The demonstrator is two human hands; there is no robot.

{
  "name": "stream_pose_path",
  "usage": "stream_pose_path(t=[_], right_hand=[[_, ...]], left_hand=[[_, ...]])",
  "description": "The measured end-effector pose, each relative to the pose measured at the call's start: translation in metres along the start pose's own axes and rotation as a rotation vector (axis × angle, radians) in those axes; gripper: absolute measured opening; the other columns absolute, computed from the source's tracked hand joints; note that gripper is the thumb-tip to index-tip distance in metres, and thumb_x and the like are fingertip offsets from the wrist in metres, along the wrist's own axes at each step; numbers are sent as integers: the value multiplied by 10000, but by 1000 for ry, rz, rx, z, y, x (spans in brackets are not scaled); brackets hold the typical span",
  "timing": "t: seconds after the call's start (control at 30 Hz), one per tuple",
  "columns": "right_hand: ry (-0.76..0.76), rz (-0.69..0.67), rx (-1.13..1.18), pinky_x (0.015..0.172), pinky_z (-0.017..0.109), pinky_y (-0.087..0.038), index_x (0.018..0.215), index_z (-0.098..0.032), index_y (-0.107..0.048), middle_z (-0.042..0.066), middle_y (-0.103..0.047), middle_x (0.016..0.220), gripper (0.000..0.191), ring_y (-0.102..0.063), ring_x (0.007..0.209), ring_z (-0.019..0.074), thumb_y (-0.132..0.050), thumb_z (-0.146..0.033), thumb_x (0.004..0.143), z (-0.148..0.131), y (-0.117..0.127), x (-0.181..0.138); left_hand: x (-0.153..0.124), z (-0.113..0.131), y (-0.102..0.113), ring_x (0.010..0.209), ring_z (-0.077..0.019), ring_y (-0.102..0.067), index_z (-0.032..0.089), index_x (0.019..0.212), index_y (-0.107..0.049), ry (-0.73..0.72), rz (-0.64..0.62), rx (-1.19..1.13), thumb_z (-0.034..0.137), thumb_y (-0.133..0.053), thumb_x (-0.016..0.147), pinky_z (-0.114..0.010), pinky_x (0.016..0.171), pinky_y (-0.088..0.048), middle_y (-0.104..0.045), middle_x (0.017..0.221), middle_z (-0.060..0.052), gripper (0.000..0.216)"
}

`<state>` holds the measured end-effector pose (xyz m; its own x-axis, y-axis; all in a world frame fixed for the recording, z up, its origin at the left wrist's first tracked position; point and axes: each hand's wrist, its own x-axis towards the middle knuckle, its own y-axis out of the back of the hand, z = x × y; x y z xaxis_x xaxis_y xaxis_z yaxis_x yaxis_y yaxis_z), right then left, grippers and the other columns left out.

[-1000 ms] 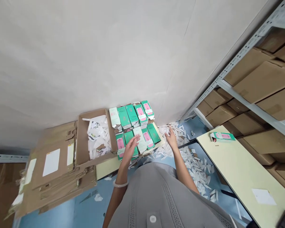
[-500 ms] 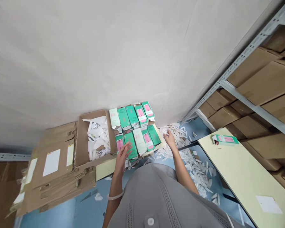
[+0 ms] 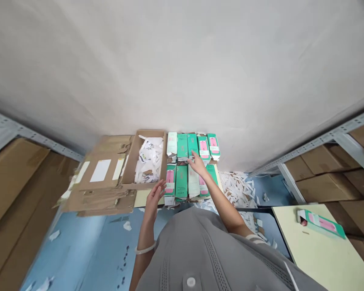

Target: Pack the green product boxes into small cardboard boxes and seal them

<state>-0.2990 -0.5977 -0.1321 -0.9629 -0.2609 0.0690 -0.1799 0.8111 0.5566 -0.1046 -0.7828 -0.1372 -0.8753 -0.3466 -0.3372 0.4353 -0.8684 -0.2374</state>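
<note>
Two rows of green, white and pink boxes (image 3: 181, 182) stand against the wall, several with torn end flaps. My right hand (image 3: 197, 165) is over the middle of these rows, fingers apart, with nothing visible in it; I cannot tell whether it touches a box. My left hand (image 3: 155, 195) is at the front left corner of the rows, its fingers loosely spread and holding nothing. Just left of the boxes, an open cardboard carton (image 3: 129, 169) contains white plastic and paper packets (image 3: 148, 159).
Flattened cardboard (image 3: 109, 182) is stacked at the left. White paper scraps (image 3: 236, 188) cover the floor at the right. A pale table (image 3: 315, 258) at the right bears one opened green box (image 3: 324, 223). Shelves with brown cartons (image 3: 327, 188) flank both sides.
The view has turned left. My right hand has moved from the right of the boxes to above their middle. Relative to the boxes, my left hand has shifted left, nearer the carton.
</note>
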Motion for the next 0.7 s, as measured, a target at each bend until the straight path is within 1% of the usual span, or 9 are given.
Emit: stream_pose_path(t=[0.13,0.2,0.3,0.37,0.43,0.5,0.57,0.63,0.7], right_hand=[[132,-230,13,1111,434,-359,1449,-191,-413,111,-513,1425,618,-484,1309,256,-566,-291,859,-37,-57,-15],[183,-310,2,1115,425,-356,1453,-181,-407,116,-493,1442,622,-454,1336,256,-565,-286,860,-52,-78,-25],[224,-395,-26,1104,430,-366,1447,-143,-411,151,-494,1435,613,-467,1327,270,-552,-278,866,-69,-101,-39],[238,-441,-38,1097,441,-374,1441,-142,-421,157,-506,1424,598,-482,1314,275,-543,-271,870,-75,-113,-48],[245,-476,-52,1093,447,-380,1437,-149,-430,154,-512,1420,589,-485,1313,277,-540,-265,870,-79,-123,-56],[256,-495,-72,1094,446,-380,1441,-161,-428,140,-511,1425,592,-479,1320,273,-540,-264,869,-81,-131,-62],[270,-502,-91,1097,445,-379,1446,-173,-421,128,-512,1428,596,-480,1320,268,-539,-266,869,-82,-137,-67],[285,-505,-102,1095,444,-381,1444,-176,-424,126,-516,1425,593,-486,1315,267,-535,-266,869,-83,-142,-71],[293,-507,-109,1087,441,-390,1436,-172,-438,134,-525,1415,583,-500,1301,268,-531,-266,868,-84,-144,-75]], left_hand=[[1,9,32,1270,-308,-535,191,1233,-626,-74,126,-13,600,-708,712,-435,1046,-435,-600,1332,-160,668],[-2,10,47,1266,-305,-538,198,1229,-631,-101,173,-18,594,-711,712,-429,1044,-435,-600,1333,-155,656],[-6,2,70,1259,-306,-543,206,1214,-638,-119,237,-35,596,-711,711,-430,1036,-439,-596,1337,-151,641],[-6,-5,89,1257,-306,-544,203,1198,-639,-125,302,-59,595,-718,702,-432,1027,-447,-592,1340,-152,637],[0,-10,112,1256,-299,-544,201,1179,-635,-120,398,-104,561,-729,709,-427,1015,-458,-578,1356,-148,599],[9,-8,138,1244,-283,-553,206,1152,-625,-98,506,-158,488,-728,741,-409,992,-480,-561,1378,-138,509],[23,-1,163,1223,-257,-568,208,1137,-606,-83,591,-196,405,-696,794,-381,959,-503,-543,1393,-132,406],[39,8,184,1213,-235,-571,200,1152,-576,-92,644,-210,351,-648,840,-360,938,-512,-532,1394,-140,354],[56,16,200,1210,-229,-565,190,1173,-549,-113,632,-188,348,-622,858,-352,920,-515,-548,1356,-150,359]])
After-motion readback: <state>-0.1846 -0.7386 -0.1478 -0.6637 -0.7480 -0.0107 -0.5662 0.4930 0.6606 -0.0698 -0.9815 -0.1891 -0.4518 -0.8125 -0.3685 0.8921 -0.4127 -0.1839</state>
